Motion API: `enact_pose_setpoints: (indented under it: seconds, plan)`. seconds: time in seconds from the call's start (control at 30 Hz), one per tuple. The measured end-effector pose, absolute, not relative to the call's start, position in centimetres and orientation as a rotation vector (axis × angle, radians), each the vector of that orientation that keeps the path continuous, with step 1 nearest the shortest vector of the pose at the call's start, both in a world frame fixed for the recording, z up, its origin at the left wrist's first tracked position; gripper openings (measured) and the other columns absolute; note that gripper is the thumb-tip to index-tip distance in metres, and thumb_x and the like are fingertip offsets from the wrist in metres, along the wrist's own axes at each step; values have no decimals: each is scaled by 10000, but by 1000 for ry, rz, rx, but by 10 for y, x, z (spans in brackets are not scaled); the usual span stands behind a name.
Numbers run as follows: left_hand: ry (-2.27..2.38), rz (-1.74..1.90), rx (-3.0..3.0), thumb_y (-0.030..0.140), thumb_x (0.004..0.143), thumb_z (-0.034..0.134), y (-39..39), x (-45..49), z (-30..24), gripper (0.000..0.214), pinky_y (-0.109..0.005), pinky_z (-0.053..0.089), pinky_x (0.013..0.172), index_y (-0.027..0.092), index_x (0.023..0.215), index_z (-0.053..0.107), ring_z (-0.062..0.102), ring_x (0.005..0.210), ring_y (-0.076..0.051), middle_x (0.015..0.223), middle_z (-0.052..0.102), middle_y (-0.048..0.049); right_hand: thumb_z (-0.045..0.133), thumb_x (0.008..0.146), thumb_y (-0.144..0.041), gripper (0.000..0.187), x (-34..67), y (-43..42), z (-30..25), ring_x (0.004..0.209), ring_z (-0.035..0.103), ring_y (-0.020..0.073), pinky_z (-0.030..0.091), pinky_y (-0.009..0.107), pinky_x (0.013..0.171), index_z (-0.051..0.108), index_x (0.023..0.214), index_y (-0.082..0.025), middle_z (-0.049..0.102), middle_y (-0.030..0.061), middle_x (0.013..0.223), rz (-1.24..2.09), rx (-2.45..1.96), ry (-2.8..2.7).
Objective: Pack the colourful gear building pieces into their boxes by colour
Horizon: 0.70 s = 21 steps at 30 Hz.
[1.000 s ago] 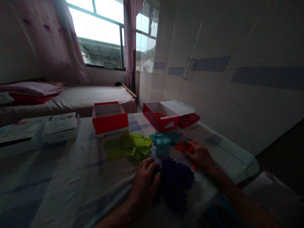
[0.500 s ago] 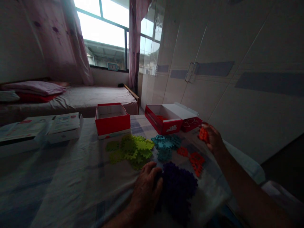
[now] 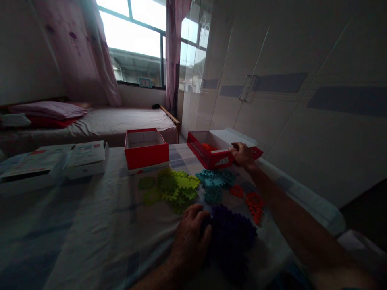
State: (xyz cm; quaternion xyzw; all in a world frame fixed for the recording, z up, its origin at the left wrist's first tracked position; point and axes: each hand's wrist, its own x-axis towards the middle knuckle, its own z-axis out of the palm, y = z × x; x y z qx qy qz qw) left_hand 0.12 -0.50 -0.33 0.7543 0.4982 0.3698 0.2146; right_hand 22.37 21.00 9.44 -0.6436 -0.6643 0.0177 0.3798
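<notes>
Both arms (image 3: 281,209) extend, right hand (image 3: 242,154) beside red box (image 3: 211,160).

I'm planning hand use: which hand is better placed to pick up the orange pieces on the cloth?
Probably the right hand: it is at the open red box, its forearm beside the orange pieces. The left hand is at the purple pile, which lies between it and most of them.

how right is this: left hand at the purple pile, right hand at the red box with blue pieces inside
The colour is wrong: the head view shows the pieces inside the red box are orange, not blue. The right hand is at that box and the left hand at the purple pile.
</notes>
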Motion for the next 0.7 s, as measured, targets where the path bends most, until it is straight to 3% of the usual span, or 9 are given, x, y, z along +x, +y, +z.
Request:
enact_pose_setpoints:
  seconds: [0.07,0.27,0.6,0.7]
  plan:
    - [1379,1033,2083,213,816,469,-5,2,-1,270,-410,421,981,186,1050,601,483,1154,-231,1205,538,-108,498,799,-415,384,241,181,76,969,571,232,433,339,872,614,1041,-140,618,125,1037,27,-1729,-1891]
    - [1389,1020,2078,212,816,468,-6,1,2,265,-430,425,972,193,1043,603,486,1152,-242,1208,540,-110,517,693,-683,610,264,117,36,985,544,290,416,376,814,642,1024,-186,612,126,1038,29,-1971,-2213]
    - [1400,976,2098,227,837,446,-4,0,0,277,-434,410,993,183,1067,594,476,1168,-232,1228,525,-112,530,723,-557,464,278,102,49,1023,518,307,403,414,805,641,980,-186,601,121,1053,-130,-2093,-2146]
    - [1400,1014,2096,227,830,461,-4,0,1,267,-439,421,981,190,1057,598,487,1156,-236,1213,539,-107,561,693,-559,486,300,90,51,1028,534,307,421,405,828,638,993,-185,610,113,1075,36,-2093,-2108]
